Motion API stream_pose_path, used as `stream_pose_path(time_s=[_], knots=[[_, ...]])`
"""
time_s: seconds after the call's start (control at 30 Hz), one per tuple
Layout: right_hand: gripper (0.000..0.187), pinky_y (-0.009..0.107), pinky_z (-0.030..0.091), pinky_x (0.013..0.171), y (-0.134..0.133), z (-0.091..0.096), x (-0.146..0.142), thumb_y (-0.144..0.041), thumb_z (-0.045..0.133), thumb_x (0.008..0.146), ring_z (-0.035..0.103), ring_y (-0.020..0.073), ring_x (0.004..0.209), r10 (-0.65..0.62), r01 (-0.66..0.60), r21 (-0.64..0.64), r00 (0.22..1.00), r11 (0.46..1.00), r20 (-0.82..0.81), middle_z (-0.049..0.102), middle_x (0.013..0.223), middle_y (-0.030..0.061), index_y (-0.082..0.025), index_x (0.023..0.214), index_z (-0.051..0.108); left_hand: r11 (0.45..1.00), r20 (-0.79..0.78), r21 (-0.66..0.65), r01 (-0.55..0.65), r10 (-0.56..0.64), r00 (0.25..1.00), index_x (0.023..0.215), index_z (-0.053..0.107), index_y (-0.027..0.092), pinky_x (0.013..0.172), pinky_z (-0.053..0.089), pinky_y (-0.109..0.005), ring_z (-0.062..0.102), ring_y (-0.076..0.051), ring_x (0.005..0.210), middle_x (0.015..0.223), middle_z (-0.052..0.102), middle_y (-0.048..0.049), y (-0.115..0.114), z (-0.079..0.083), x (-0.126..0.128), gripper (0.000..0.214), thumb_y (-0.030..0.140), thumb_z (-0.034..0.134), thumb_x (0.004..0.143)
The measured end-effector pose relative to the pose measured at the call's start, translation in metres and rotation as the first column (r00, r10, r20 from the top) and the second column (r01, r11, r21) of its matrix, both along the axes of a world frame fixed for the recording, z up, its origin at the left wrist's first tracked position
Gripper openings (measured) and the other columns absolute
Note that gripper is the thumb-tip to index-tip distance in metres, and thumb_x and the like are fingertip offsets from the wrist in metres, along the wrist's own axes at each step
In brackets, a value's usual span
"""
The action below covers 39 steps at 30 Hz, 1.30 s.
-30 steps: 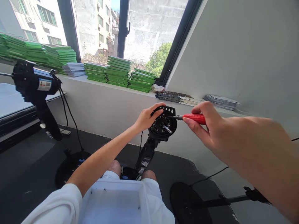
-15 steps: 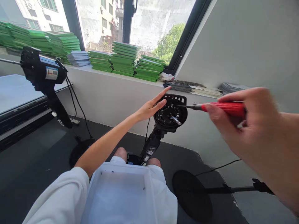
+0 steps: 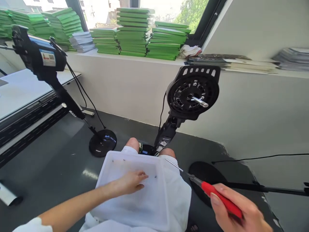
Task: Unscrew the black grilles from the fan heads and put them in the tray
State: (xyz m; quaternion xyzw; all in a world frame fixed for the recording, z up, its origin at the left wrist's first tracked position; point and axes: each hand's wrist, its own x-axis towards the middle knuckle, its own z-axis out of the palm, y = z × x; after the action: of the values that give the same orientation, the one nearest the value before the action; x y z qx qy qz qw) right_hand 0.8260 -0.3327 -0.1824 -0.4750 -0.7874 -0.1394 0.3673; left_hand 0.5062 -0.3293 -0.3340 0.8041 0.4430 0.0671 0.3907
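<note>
My right hand (image 3: 238,209) is wrapped round the red handle of a screwdriver (image 3: 220,198). Its thin metal shaft points up and left, over my right thigh. My left hand (image 3: 132,182) reaches into a white plastic tray (image 3: 163,196) on my lap, thumb and fingers apart. A small dark piece, perhaps a screw (image 3: 155,176), lies just right of the fingertips, and two more specks lie near the tray's far side. Beyond my knees stands a black fan head (image 3: 180,93) with a bare metal spindle (image 3: 200,102); neither hand touches it.
At left stands another black fan (image 3: 48,58) on a round base (image 3: 102,143). A further round base (image 3: 205,174) with a pole lies at right. Stacks of green pieces (image 3: 132,35) line the windowsill. A white table (image 3: 24,90) is at far left; cords cross the floor.
My left hand has left the fan head and come down into the tray. My right hand has lowered, taking the screwdriver away from the fan head. The view has tilted downward.
</note>
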Motion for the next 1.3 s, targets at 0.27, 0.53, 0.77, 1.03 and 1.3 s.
stream_pose_path(time_s=[0.27,0.53,0.77,1.03,1.3], knots=[[0.021,0.023,0.055,0.049,-0.031,-0.072,-0.007,-0.011,0.073,0.085,0.069,0.0129,0.052,-0.040,0.042,0.012,0.986,0.999,-0.162,0.077,0.081,-0.0048,-0.027,0.097,0.068,0.985,-0.261,0.173,0.013,0.033,0.965,0.128,0.059,0.011,0.096,0.058,-0.040,0.063,-0.028,0.119,0.130,0.064,-0.0161,0.031,-0.038,0.081,0.030,0.017,0.048,0.101],[0.003,0.024,0.056,0.059,-0.032,-0.081,-0.008,-0.022,0.065,0.095,0.070,0.0128,0.060,-0.021,0.018,-0.021,0.983,1.000,-0.181,0.076,0.079,-0.0011,-0.023,0.098,0.066,0.964,-0.317,0.245,0.108,-0.026,0.948,0.113,0.064,0.013,0.088,0.055,-0.035,0.064,-0.026,0.114,0.117,0.066,-0.0128,0.027,-0.054,0.076,0.017,0.022,0.053,0.104],[0.013,0.025,0.058,0.062,-0.035,-0.074,-0.009,-0.034,0.063,0.098,0.071,0.0138,0.060,-0.097,0.080,-0.099,0.978,0.992,-0.187,0.077,0.079,0.0012,-0.022,0.097,0.067,0.944,-0.335,0.260,0.203,-0.109,0.936,0.105,0.064,0.014,0.085,0.051,-0.033,0.065,-0.023,0.102,0.103,0.070,-0.0082,0.011,-0.049,0.043,0.015,0.017,0.050,0.103],[0.018,0.025,0.059,0.064,-0.029,-0.062,-0.017,-0.039,0.062,0.098,0.071,0.0141,0.057,-0.062,0.039,-0.140,0.985,0.989,-0.161,0.077,0.075,0.0000,-0.022,0.098,0.067,0.924,-0.349,0.201,0.324,-0.241,0.905,0.108,0.061,0.011,0.090,0.049,-0.035,0.063,-0.026,0.104,0.109,0.068,-0.0133,-0.005,-0.040,0.041,0.018,0.005,0.054,0.093],[0.019,0.027,0.062,0.071,-0.026,-0.051,-0.017,-0.034,0.057,0.100,0.078,0.0183,0.079,-0.002,-0.040,-0.228,0.984,0.973,-0.180,0.080,0.095,0.0048,-0.023,0.115,0.060,0.990,0.070,0.011,-0.141,0.140,0.988,0.098,0.070,0.018,0.086,0.052,-0.027,0.068,-0.017,0.096,0.102,0.074,-0.0052,0.011,-0.036,0.032,0.014,0.016,0.056,0.099]])
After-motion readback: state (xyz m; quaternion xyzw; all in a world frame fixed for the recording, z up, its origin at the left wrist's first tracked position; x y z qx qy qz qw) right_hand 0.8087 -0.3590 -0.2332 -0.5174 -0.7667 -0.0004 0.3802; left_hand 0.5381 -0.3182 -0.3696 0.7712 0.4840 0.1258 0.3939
